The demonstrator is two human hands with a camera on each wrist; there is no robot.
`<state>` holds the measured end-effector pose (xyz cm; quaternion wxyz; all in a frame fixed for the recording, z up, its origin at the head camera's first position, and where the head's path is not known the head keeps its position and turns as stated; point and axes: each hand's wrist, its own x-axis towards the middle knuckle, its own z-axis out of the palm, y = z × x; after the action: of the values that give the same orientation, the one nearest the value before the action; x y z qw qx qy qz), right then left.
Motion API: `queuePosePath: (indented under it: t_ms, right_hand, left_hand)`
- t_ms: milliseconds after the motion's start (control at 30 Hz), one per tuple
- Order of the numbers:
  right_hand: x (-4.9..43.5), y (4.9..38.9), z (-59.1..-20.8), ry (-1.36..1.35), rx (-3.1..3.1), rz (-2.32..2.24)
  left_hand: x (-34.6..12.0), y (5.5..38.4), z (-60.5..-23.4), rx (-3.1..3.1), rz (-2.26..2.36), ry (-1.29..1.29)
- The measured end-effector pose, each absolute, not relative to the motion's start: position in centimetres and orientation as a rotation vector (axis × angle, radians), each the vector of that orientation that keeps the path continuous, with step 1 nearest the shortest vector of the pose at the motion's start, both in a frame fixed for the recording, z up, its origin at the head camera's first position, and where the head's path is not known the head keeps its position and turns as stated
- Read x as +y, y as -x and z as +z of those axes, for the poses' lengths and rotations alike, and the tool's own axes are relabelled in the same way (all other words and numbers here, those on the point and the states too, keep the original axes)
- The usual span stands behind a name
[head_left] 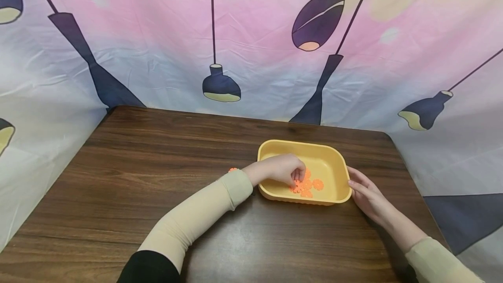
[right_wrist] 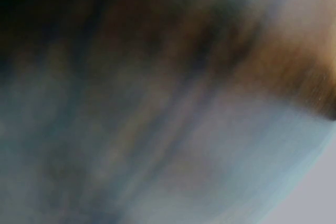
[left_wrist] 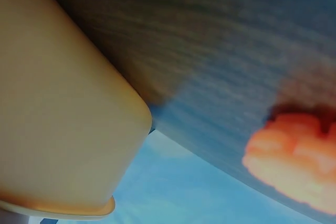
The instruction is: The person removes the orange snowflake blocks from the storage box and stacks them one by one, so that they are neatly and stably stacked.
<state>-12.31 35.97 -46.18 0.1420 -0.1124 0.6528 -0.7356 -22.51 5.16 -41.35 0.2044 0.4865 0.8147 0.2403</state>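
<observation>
A yellow plastic basin (head_left: 330, 160) sits on the wooden table, with several small orange notched discs (head_left: 318, 184) gathered on its floor. My left hand (head_left: 284, 169) reaches over the basin's left side. Its curled fingertips are down among the discs and seem to pinch one, though the fingers partly hide it. At the right end, my right hand (head_left: 369, 193) holds the basin near its rim, thumb toward me. In the left wrist view, the basin's outer wall (left_wrist: 58, 108) fills the left side, and an orange notched piece (left_wrist: 294, 161) shows at the right.
Another orange piece (head_left: 233, 169) lies on the table left of the basin, mostly hidden behind my left sleeve. The brown wooden table (head_left: 129, 178) runs back to a cloth backdrop (head_left: 165, 56) printed with lamps. The right wrist view is too blurred to read.
</observation>
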Motion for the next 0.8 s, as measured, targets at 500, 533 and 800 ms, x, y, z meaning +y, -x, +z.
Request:
queuePosePath:
  t_ms: [500,533,800]
  right_hand:
    - [36.0,12.3,-46.2,0.341,1.869,-2.132]
    - [36.0,12.3,-46.2,0.343,1.867,-2.133]
    - [36.0,12.3,-46.2,0.344,1.867,-2.133]
  left_hand:
    - [4.5,22.6,-40.1,2.276,0.734,-1.389]
    - [4.4,22.6,-39.9,2.277,0.742,-1.384]
    - [3.0,23.0,-38.5,2.315,0.755,-1.393]
